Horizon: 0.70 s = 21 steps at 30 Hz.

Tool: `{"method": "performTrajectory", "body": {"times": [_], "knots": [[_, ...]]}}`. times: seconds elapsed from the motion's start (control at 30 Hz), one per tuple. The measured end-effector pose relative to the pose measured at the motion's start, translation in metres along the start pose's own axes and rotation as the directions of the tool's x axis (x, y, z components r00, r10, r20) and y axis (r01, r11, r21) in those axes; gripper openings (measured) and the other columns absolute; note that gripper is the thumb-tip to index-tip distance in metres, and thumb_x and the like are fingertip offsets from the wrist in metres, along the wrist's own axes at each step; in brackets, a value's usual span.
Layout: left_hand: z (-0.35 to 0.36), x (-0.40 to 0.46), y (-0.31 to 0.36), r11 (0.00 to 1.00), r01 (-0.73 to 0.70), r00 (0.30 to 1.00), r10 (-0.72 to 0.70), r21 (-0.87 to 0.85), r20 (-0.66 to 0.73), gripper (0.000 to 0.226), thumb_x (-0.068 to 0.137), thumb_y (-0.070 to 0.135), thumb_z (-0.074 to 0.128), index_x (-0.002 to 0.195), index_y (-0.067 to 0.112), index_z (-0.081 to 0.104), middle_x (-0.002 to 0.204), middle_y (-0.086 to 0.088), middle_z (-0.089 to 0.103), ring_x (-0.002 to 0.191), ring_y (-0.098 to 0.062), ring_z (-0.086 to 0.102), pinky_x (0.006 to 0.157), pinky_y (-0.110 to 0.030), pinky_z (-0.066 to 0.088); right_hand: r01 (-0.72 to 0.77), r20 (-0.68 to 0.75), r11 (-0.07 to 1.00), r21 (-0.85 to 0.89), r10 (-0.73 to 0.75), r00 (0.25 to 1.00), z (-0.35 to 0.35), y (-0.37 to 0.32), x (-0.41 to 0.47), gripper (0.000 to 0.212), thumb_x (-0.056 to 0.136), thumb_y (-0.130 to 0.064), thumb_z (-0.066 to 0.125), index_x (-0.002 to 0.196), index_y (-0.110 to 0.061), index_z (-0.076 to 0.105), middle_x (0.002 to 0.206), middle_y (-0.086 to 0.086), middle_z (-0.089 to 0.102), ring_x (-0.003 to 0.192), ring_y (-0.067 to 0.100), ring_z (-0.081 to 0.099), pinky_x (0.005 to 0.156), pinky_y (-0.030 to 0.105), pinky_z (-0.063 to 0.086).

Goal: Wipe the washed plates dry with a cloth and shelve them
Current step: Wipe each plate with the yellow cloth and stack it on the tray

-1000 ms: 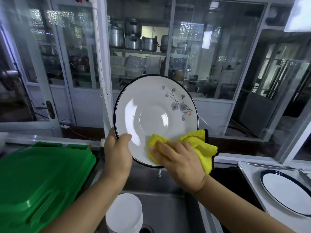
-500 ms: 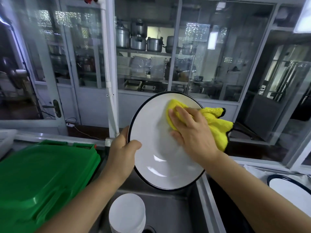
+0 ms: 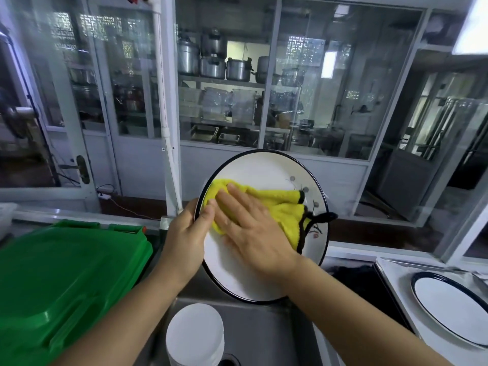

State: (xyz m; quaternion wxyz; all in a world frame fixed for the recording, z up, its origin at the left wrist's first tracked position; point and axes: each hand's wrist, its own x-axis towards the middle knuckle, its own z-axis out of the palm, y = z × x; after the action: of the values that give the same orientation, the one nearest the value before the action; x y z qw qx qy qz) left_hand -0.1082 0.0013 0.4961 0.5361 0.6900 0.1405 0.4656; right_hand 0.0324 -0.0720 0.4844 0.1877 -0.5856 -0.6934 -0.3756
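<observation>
The round white ceramic plate with a thin black rim (image 3: 264, 167) was held up, tilted almost on edge, above the far edge of the grey steel sink (image 3: 264, 328). The left hand (image 3: 186, 240) gripped the plate's left rim, thumb curled over the front face and the fingers hidden behind. The right hand (image 3: 253, 233) lay flat and spread, fingers straight, pressing a yellow fluffy cloth with dark trim (image 3: 277, 204) against the plate's face. The cloth covered the upper middle of the plate and its loose corner hung past the right rim, near a small painted flower sprig. The plate's lower rim stood just above the sink's back edge, with the white window frame and glass close behind it.

Below, near the front left corner of the sink basin, a stack of plain white round dishes (image 3: 195, 336) stood just beside the drain hole. A green plastic lidded bin (image 3: 66, 281) filled the left side, its right edge near the left forearm. To the right, on a white tray (image 3: 390, 276) at the counter's edge, lay a second black-rimmed white plate (image 3: 449, 299), flat and well apart from both hands. Open room lay between the right forearm and that tray, over a dark patch of counter.
</observation>
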Motion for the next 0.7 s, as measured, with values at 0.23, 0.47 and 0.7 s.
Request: {"method": "performTrajectory", "body": {"times": [0.23,0.47,0.7], "knots": [[-0.007,-0.001,0.002,0.993,0.074,0.995,-0.08,-0.094,-0.063,0.023,0.081,0.036,0.051,0.096,0.036,0.068,0.099,0.01,0.072,0.096,-0.014,0.066,0.09,-0.036,0.049,-0.192,0.056,0.939,-0.286,0.216,0.975,-0.018,0.046,0.005,0.058,0.096,-0.035,0.042,0.149,-0.016,0.031,0.154,0.008,0.031,0.144,0.032,0.023,0.115,0.05,0.022],[-0.011,0.007,-0.007,0.976,0.104,0.953,-0.152,-0.19,-0.262,0.016,0.086,0.029,0.055,0.09,0.03,0.07,0.094,0.006,0.071,0.097,-0.022,0.063,0.092,-0.042,0.047,-0.348,0.203,0.899,-0.268,0.405,0.891,-0.014,0.002,-0.027,0.058,0.091,-0.037,0.036,0.139,-0.007,0.047,0.141,0.01,0.049,0.118,0.035,0.053,0.086,0.043,0.047],[0.005,0.0,-0.018,0.984,0.113,0.912,-0.158,-0.138,-0.378,0.015,0.084,0.035,0.053,0.075,0.03,0.064,0.076,0.01,0.066,0.076,-0.012,0.059,0.082,-0.037,0.045,-0.346,0.27,0.927,0.141,0.301,0.915,-0.007,-0.065,-0.025,0.057,0.1,-0.045,0.021,0.149,-0.018,0.031,0.152,0.001,0.036,0.127,0.028,0.045,0.098,0.04,0.042]]}}
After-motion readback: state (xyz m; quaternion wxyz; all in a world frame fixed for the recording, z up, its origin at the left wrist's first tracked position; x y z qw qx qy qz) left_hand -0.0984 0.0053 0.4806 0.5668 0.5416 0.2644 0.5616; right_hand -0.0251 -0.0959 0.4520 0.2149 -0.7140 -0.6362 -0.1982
